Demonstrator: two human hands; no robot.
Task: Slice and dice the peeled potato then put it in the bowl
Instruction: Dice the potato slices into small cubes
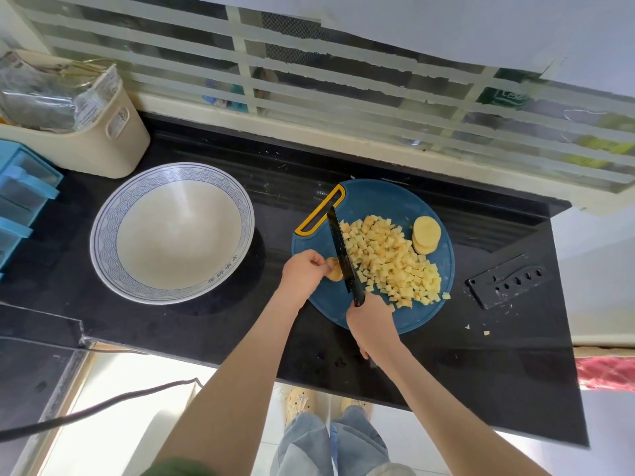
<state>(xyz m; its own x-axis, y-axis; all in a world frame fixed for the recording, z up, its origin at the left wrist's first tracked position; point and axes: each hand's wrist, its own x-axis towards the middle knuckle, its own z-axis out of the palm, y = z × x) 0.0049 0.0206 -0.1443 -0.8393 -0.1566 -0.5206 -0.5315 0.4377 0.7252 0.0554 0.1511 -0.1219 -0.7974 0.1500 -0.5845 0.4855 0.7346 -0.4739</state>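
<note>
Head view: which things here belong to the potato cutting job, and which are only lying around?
Belonging to the job:
knife in right hand
potato slice under left hand
diced potato
round slices
cutting board
bowl

Lying about:
knife sheath
beige basket
blue drawers

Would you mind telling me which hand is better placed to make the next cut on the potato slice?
The right hand: it already holds the knife, blade beside the potato slice. The left hand steadies that slice on the cutting board.
</note>
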